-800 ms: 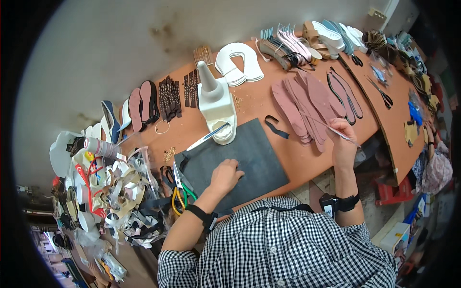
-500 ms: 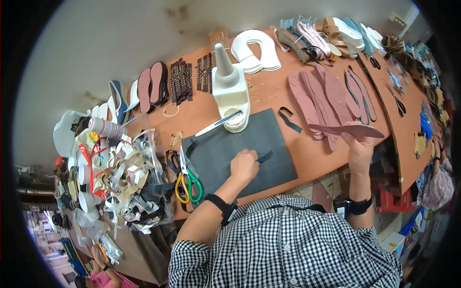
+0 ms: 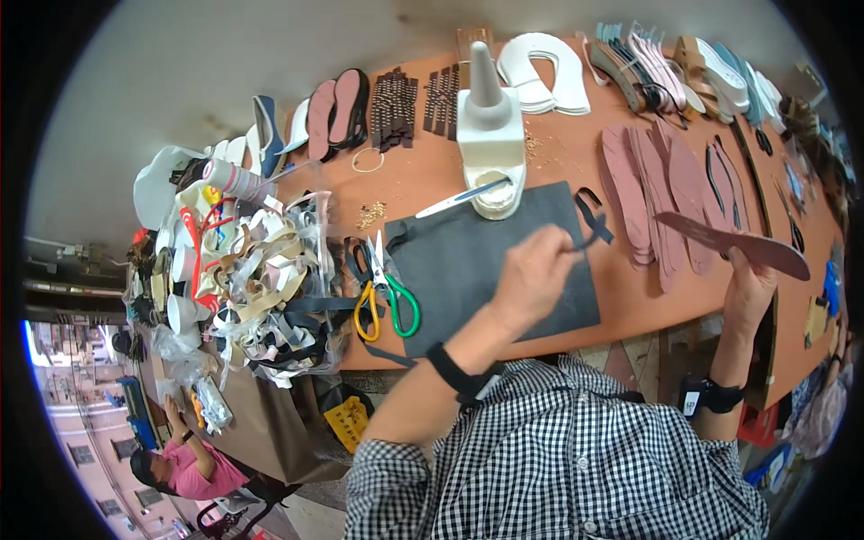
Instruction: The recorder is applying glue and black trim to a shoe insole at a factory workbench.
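While the left hand [image 3: 533, 277] pinches a dark strip [image 3: 591, 239], hold the pink insole [image 3: 727, 239] at three o'clock steady, right hand [image 3: 751, 290] clamped on it

Dark printed characters stand on the yellow, flat-sided bag [image 3: 348, 423] below the near edge of the orange-brown wooden-looking bench [image 3: 576, 157], toward its left end; they are too small and slanted to read. A small white label [image 3: 691, 402] with dark marks sits on the black, boxy device at the person's right wrist, its marks too fine to make out. A pale label [image 3: 489, 387] shows at a steep angle on the similar black device at the left wrist, and any print on it is illegible.
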Available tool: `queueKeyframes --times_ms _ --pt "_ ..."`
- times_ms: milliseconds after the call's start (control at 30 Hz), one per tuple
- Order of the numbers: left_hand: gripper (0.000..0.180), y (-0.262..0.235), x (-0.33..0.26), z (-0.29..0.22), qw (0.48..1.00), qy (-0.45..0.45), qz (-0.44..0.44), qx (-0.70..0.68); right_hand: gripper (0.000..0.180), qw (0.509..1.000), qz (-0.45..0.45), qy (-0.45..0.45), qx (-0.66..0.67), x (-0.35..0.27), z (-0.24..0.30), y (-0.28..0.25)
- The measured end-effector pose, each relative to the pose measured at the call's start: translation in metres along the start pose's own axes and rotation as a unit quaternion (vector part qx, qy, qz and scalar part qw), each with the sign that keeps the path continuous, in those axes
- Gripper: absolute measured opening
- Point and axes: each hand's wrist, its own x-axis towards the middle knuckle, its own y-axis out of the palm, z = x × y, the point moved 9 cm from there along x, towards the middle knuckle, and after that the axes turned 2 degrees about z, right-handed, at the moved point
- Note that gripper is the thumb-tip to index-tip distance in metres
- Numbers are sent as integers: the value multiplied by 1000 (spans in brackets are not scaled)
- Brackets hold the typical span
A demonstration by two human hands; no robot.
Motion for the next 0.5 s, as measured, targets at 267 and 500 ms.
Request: queueKeyframes --times_ms 267,500 --pt "12 -146 62 -97 965 -2 -18 -261 20 999 -39 -20 -2 -37 20 -7" --pt "26 -244 72 -182 950 110 79 -280 21 999 -22 -38 29 -43 35 21"
